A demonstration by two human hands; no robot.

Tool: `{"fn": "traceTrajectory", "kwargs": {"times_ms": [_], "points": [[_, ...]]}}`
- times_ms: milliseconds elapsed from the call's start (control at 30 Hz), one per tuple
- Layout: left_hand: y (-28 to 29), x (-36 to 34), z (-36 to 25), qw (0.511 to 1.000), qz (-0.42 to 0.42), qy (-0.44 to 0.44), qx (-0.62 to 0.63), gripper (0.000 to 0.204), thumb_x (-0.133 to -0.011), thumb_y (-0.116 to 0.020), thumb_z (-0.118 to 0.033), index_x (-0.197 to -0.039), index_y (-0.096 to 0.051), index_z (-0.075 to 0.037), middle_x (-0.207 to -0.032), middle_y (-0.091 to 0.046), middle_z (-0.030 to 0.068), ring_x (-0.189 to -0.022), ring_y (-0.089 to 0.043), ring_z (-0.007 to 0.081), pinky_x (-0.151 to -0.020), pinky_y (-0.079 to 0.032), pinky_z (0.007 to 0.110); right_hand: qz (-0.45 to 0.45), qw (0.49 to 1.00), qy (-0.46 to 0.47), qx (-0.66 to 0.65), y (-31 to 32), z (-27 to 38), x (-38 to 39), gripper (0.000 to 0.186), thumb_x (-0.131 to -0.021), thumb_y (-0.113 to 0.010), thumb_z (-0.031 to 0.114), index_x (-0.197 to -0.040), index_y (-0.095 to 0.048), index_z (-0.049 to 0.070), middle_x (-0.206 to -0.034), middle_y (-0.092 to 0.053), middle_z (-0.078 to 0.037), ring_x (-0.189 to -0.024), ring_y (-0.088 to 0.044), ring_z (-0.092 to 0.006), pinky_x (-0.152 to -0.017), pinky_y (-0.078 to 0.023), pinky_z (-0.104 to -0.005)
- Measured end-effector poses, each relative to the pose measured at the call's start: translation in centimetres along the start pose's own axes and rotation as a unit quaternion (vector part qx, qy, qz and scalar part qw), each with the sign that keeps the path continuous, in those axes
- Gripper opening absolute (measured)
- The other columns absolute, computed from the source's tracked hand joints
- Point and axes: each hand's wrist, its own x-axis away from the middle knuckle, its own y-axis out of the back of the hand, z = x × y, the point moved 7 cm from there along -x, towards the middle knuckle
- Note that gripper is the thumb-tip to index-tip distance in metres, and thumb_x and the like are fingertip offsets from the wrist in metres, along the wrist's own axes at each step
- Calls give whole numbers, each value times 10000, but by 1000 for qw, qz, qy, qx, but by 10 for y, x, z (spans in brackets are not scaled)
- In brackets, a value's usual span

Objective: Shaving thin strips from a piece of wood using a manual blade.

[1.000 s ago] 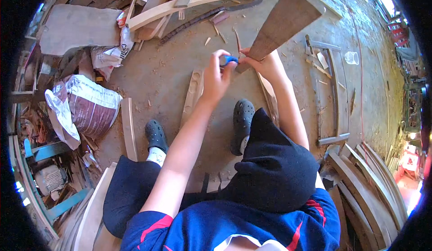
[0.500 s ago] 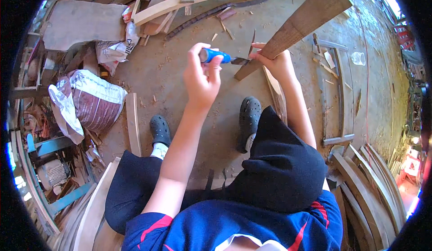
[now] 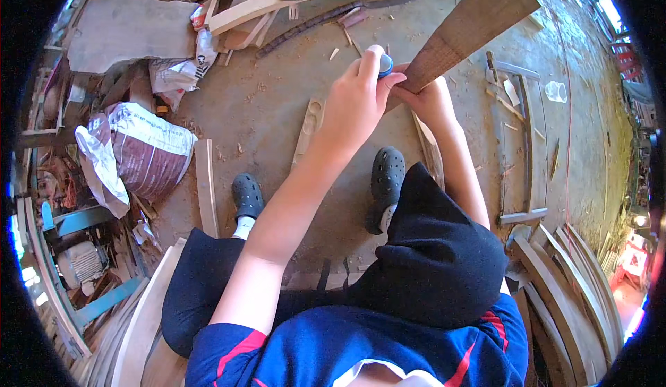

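Observation:
My left hand is closed around a chisel with a blue handle. Only the round butt end of that handle shows; its blade is hidden behind my fingers. Just to the right, my right hand grips the lower end of a brown wooden board. The board slants up and away to the right, wider at its far end. My two hands come close together at its lower end, where the contact between chisel and wood cannot be seen.
Below my left wrist, a pale slotted wooden piece lies on the floor. A frame saw and a clear plastic cup are on the right. Offcuts pile up ahead; a full sack stands left. Curved wood pieces lie at lower right.
My left hand has moved right and slightly up with the chisel, turning so the handle's end points up toward me. The board and my right hand have barely shifted.

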Motion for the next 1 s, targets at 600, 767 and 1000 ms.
{"fn": "traceTrajectory", "kwargs": {"times_ms": [600, 767, 1000], "points": [[0, 0, 26, 995, 72, 61, -34, 444, -891, -682, -184, -1275, -502, -52, -896, -677, 229, -830, -663, 417, -664, -535, 484, -10, 993, -49, 105, -22, 7, -3, 343, -698, -831, 317, -978, -744, 139, -790, -709, -128, -740, -700, -304, -654, -544, -370], [16, -6, 11, 995, 42, -41, 80, 490, -884, -677, -137, -1340, -529, -32, -884, -688, 216, -816, -673, 387, -701, -539, 440, -36, 997, -18, 59, -21, 14, 4, 383, -700, -843, 363, -960, -746, 98, -783, -716, -126, -728, -713, -266, -653, -544, -354], [4, 36, 68, 989, -5, 48, 143, 514, -900, -688, -182, -1337, -525, 35, -975, -703, 182, -820, -670, 316, -735, -543, 386, -105, 994, -25, 27, -19, 13, 12, 297, -725, -844, 293, -889, -750, 63, -760, -718, -117, -702, -716, -240, -646, -540, -348]]}}
